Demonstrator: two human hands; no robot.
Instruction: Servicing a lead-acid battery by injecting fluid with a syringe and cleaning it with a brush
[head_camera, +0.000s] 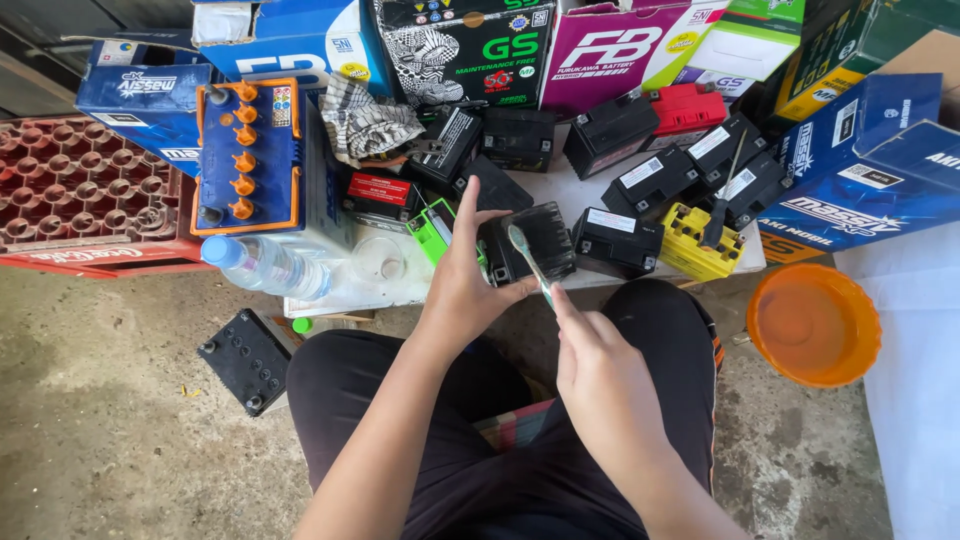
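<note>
Small battery (535, 240) in left hand (462, 290); toothbrush (528, 262) in right hand (600, 375); bottle (262, 265) left; basin (813, 325) right; further batteries (655, 185) apparently behind.

The floor (110, 400) is rough grey concrete with dark stains, and daylight falls on it evenly. At nine o'clock a red plastic crate (70, 200) with round cells stands on the ground. A low white board (590, 195) serves as a table at twelve o'clock, and behind it coloured cardboard boxes (500, 50) are stacked like a wall. At three o'clock an orange plastic bowl (813, 325) sits on the floor, just beside a white sheet (915, 400).
</note>
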